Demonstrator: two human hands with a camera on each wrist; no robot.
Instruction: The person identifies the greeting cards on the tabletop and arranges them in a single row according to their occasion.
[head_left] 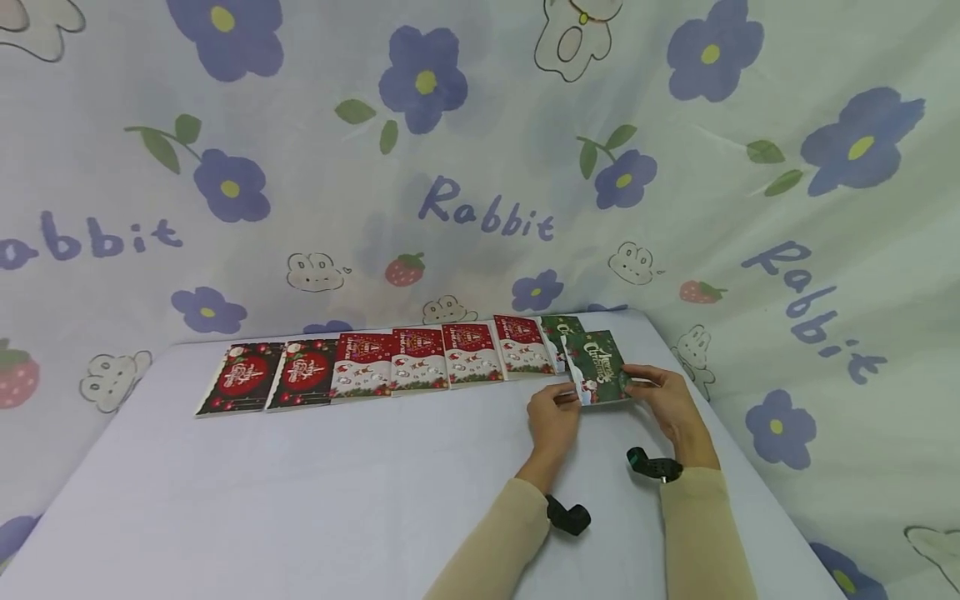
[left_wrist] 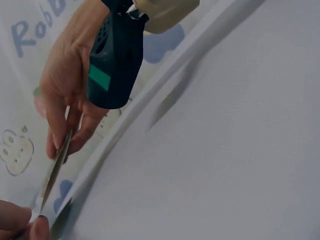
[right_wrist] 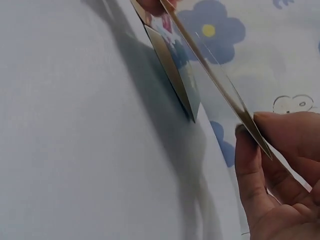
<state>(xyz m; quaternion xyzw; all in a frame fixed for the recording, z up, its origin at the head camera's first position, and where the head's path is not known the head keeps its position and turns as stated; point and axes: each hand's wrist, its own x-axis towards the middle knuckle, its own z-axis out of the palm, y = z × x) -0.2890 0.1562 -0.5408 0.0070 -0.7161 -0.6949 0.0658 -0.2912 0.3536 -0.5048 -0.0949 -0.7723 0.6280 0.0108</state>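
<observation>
A green Christmas card [head_left: 600, 368] is held between my two hands at the right end of the row, raised off the table in the right wrist view. My left hand [head_left: 553, 423] pinches its lower left corner, and my right hand [head_left: 673, 408] pinches its right edge. Behind it, another green card [head_left: 558, 327] lies partly hidden. In the right wrist view the held card [right_wrist: 220, 85] is seen edge-on between thumb and fingers, with the lying card [right_wrist: 172, 70] beneath. The left wrist view shows the card edge [left_wrist: 52, 175] stretching between both hands.
Several red cards with snowy scenes [head_left: 420, 358] lie side by side to the left, then two dark cards with red circles [head_left: 243, 377]. They line the back of the white-covered table [head_left: 300, 500]. A printed curtain [head_left: 480, 150] hangs behind and to the right.
</observation>
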